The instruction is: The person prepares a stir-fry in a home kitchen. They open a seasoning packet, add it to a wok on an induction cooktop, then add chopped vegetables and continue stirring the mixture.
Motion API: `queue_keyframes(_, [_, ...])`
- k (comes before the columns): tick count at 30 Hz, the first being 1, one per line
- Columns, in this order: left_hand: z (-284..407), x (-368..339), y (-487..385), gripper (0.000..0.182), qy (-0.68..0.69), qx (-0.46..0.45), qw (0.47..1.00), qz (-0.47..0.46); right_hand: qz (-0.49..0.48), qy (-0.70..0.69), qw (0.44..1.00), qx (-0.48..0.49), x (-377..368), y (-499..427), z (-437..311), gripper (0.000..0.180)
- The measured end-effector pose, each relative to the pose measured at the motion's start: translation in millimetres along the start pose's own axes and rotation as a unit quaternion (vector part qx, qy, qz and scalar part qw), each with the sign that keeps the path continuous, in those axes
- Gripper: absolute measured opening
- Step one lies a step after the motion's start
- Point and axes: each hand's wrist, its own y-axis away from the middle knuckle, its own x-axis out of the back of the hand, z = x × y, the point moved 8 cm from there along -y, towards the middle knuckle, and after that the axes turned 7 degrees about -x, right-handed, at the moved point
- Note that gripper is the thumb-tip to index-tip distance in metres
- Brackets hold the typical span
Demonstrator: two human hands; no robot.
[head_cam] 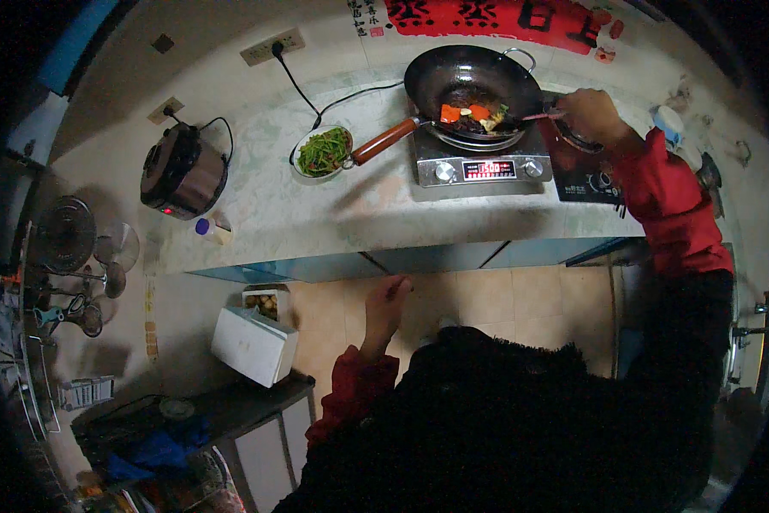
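Note:
A dark wok with a wooden handle sits tilted on a steel induction cooker whose display is lit. Orange pieces, pale bits and dark food lie in its lower part. My right hand, in a red sleeve, is closed on a thin reddish utensil that reaches over the wok's right rim; its tip is hard to make out. Left of the wok handle stands a bowl of cut green vegetables. My left hand hangs in front of the counter, away from the wok, with its fingers curled; nothing shows in it.
On the counter's left stand a rice cooker and a small purple-capped jar. A second black cooktop lies under my right forearm. Cords run to a wall socket. A white box stands below at the left.

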Motion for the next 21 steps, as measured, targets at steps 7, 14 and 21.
queue_keyframes(7, [10,-3,0,0.023,-0.04,-0.021,0.999,0.008,0.054,0.02,0.998,0.008,-39,-24,-24,0.012])
queue_keyframes(14, [-4,-3,7,0.022,-0.01,0.019,0.999,0.024,0.046,0.032,0.996,0.073,29,-35,16,0.013])
queue_keyframes(21, [-3,-9,2,0.022,0.001,-0.01,1.0,0.027,-0.01,0.075,0.995,0.062,0,-56,-2,0.013])
